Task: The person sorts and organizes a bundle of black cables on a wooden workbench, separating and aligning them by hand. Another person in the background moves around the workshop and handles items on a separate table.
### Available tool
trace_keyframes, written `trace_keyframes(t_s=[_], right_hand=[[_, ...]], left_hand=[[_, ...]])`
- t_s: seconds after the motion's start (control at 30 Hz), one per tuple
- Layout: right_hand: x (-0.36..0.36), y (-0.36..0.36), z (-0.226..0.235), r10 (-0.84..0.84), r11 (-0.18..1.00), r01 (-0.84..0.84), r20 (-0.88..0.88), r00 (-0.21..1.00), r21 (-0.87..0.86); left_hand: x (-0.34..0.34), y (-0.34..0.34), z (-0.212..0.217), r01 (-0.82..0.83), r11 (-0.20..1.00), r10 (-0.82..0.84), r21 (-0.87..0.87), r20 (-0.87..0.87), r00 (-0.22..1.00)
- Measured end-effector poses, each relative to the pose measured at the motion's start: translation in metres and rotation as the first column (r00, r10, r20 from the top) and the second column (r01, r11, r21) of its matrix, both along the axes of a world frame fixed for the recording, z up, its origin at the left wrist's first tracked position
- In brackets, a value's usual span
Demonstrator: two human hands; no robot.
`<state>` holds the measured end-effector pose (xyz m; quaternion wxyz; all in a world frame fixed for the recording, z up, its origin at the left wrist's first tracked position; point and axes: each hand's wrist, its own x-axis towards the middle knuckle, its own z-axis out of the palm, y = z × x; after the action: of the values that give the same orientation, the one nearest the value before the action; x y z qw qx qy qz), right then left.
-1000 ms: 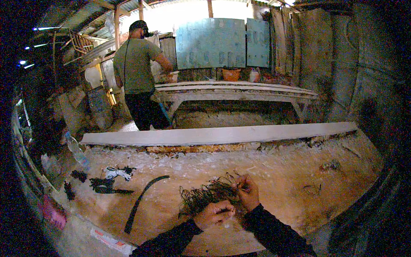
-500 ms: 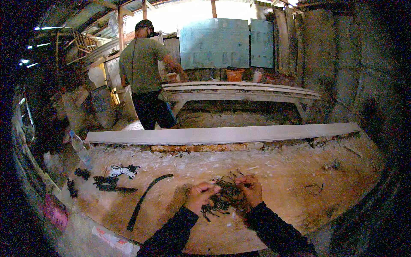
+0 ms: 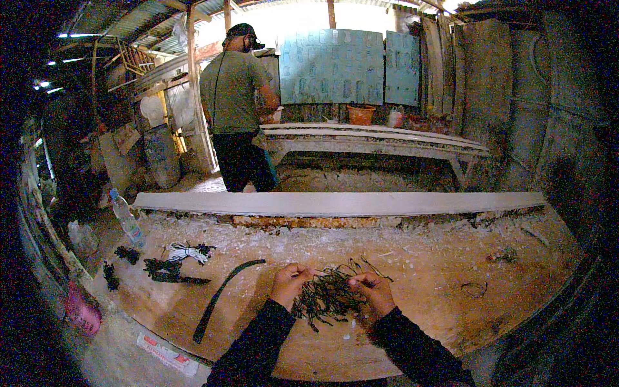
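Note:
A tangled bundle of dark thin strands [image 3: 327,295] lies on the dusty wooden worktop [image 3: 419,271] in front of me. My left hand [image 3: 291,284] grips the bundle's left side with the fingers pinched into it. My right hand [image 3: 373,291] holds its right side, fingers closed on several strands. Both forearms in dark sleeves come in from the lower edge. Part of the bundle is hidden between my hands.
A curved dark strip [image 3: 222,297] lies to the left, beside a white cord coil [image 3: 184,251], dark scraps [image 3: 164,269] and a plastic bottle [image 3: 126,219]. A long pale plank [image 3: 335,203] crosses the bench behind. A person in a green shirt [image 3: 233,103] stands farther back at another bench.
My left hand moved up from below the bundle to its left side, and both hands now gather the strands together. The person behind shifted slightly.

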<state>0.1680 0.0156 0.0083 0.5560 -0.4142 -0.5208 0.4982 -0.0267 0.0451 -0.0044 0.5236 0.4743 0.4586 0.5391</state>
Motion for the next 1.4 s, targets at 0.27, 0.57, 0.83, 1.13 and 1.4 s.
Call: trace_keyframes(t_s=[0.27, 0.57, 0.83, 1.13, 1.4], right_hand=[[-0.009, -0.015, 0.002, -0.037, 0.993, 0.034, 0.028, 0.999, 0.11], [-0.03, -0.029, -0.002, -0.3, 0.818, -0.135, 0.615, 0.729, 0.56], [-0.053, -0.082, -0.019, -0.376, 0.89, 0.214, 0.383, 0.844, 0.401], [-0.055, -0.127, -0.023, -0.233, 0.946, 0.138, 0.321, 0.918, 0.294], [-0.025, -0.144, -0.063, -0.138, 0.973, 0.079, 0.269, 0.953, 0.219]], left_hand=[[-0.004, 0.003, 0.001, 0.007, 1.0, -0.008, 0.029, 0.034, 0.999], [-0.007, 0.031, -0.034, -0.138, 0.945, 0.194, 0.297, -0.17, 0.966], [0.003, 0.02, -0.034, 0.053, 0.904, 0.078, 0.425, -0.286, 0.955], [-0.007, -0.037, -0.012, 0.125, 0.919, 0.028, 0.373, -0.38, 0.924], [-0.095, -0.051, -0.039, 0.0, 0.93, 0.128, 0.368, -0.323, 0.938]])
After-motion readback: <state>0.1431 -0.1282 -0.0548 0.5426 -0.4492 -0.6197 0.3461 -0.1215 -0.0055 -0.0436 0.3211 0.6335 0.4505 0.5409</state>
